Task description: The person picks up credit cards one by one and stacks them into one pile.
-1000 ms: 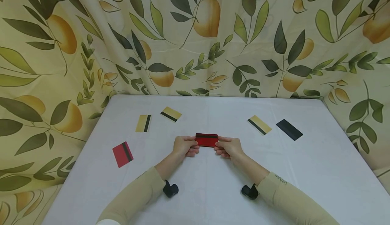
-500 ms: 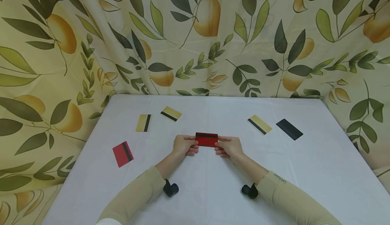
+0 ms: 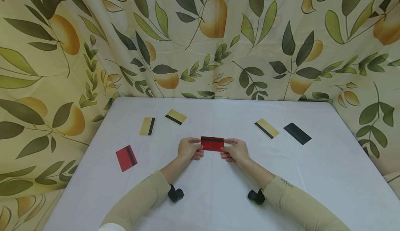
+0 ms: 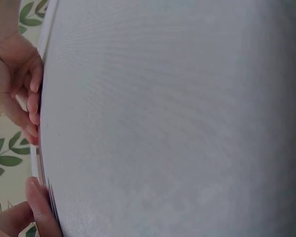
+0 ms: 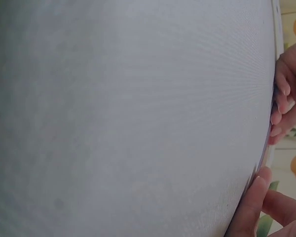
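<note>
A red card with a black stripe (image 3: 212, 145) is held near the middle of the table, stripe along its far edge. My left hand (image 3: 189, 149) pinches its left short end between thumb and fingers. At the right short end, my right hand (image 3: 236, 150) grips it the same way. In the left wrist view, the left fingers (image 4: 39, 207) show at the bottom left; the card itself is barely visible edge-on. The right wrist view has the right fingers (image 5: 251, 200) at the lower right. Whether the card touches the table cannot be told.
Two gold cards (image 3: 147, 126) (image 3: 176, 117) and another red card (image 3: 126, 158) lie on the white table (image 3: 212, 196) to the left. To the right lie one gold card (image 3: 266, 128) and a black card (image 3: 297, 133). A patterned curtain (image 3: 200, 67) stands behind.
Both hands keep their hold on the red card and stay almost in place. The card's face looks slightly brighter now, as if tilted a little differently. The other cards have not moved.
</note>
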`<state>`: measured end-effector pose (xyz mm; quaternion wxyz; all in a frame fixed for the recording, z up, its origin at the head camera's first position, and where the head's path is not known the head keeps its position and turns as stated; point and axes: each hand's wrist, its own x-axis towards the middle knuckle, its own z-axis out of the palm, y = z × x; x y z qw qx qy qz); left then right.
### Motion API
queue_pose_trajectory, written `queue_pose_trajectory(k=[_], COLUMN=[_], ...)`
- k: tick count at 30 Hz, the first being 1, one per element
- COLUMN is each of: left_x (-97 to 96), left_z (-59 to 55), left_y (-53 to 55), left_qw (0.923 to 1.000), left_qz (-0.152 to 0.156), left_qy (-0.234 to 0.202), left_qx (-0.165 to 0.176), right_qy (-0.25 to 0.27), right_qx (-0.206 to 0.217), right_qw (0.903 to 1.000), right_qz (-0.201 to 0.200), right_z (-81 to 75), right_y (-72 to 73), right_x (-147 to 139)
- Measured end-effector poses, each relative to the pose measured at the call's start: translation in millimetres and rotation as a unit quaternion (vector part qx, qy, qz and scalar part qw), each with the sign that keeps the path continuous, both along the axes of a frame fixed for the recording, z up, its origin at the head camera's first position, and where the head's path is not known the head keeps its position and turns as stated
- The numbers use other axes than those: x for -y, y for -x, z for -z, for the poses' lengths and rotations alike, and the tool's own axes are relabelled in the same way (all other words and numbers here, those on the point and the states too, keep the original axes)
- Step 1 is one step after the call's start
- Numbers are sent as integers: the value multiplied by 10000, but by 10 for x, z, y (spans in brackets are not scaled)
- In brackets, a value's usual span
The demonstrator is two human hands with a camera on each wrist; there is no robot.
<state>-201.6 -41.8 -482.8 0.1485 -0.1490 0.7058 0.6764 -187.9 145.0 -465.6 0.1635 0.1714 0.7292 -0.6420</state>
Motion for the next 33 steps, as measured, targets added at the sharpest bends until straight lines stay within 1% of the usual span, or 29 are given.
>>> queue_pose_trajectory(k=[6,11,14,17,21,25,27,29,33], left_x=[6,5,17,48,119,230,313,415,671], left_z=[-6,7,18,1,-86,-207,-272,-336,-450], left_y=[3,9,20,19,2,-18,-36,-63,-139], left_qw=[10000,10000,9997,9985,9943,9893,9874,9855,9796], left_qz=[-3,-39,-117,-244,-512,-748,-860,-990,-1262], left_qy=[-37,-36,-215,-456,-825,-1126,-1203,-1257,-1480], left_qx=[11,-15,40,199,449,542,560,564,504], right_qy=[57,268,426,502,515,580,730,984,1459], right_qx=[89,244,351,405,442,480,495,515,528], right_qw=[9999,9993,9984,9978,9976,9971,9961,9938,9873], right_qz=[-12,9,96,144,144,104,51,-95,-355], right_z=[-10,-29,-64,-107,-159,-206,-224,-230,-227], right_y=[11,19,16,8,-4,-5,-3,4,19], right_x=[-8,-27,-39,-42,-27,20,59,104,224])
